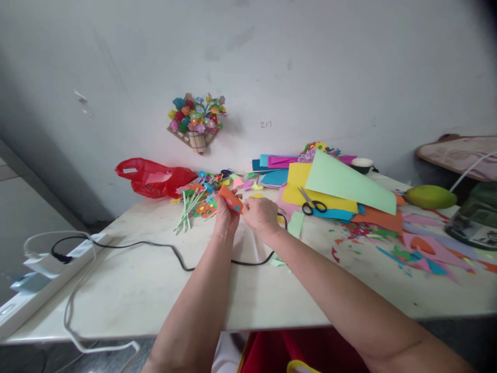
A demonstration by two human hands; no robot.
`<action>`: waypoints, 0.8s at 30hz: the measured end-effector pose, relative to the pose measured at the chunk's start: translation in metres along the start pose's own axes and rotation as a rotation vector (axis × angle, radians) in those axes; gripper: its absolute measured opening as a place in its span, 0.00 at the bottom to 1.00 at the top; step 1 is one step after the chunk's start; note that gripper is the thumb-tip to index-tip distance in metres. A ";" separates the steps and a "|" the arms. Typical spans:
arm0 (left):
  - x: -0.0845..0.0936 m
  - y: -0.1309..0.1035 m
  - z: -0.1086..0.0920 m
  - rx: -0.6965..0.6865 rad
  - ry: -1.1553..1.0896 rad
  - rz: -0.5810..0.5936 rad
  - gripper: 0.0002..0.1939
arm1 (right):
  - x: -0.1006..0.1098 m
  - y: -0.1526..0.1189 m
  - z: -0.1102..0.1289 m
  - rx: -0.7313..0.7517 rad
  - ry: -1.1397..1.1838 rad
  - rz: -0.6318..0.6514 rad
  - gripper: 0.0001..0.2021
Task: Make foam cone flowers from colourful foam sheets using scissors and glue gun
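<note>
My left hand (227,215) is closed around an orange piece (230,199) with light blue patches, which looks like craft foam or paper. Its far end tilts up to the left. My right hand (261,213) is closed at the piece's right end, fingertips pressed together. Whether it pinches the piece itself or something small is hidden. Below both hands, a black cord (176,253) crosses the table and curves up beside my right hand. Just left of my hands lie pale green stems (187,210) and orange paper flowers (204,209).
Black-handled scissors (313,207) lie on yellow sheets (292,189), beside a large pale green sheet (345,180). Colourful scraps (423,254) and a glass jar (476,220) are at right. A red plastic bag (149,178) and a power strip (54,280) are at left. A flower decoration (198,122) hangs on the wall.
</note>
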State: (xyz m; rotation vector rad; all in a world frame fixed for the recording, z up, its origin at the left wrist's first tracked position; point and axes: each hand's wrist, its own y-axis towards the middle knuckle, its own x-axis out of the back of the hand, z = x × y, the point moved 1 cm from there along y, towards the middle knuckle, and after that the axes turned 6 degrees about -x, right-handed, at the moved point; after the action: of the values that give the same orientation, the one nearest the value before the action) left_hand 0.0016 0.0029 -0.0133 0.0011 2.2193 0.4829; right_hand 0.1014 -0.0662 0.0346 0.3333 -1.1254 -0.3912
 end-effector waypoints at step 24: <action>-0.010 -0.003 0.006 -0.044 0.078 -0.073 0.20 | -0.001 0.001 0.004 0.022 -0.032 0.005 0.13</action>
State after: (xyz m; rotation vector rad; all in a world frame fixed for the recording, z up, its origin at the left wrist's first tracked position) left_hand 0.0125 0.0008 -0.0101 -0.1228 2.2755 0.4988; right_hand 0.0969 -0.0652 0.0358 0.3448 -1.1622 -0.3814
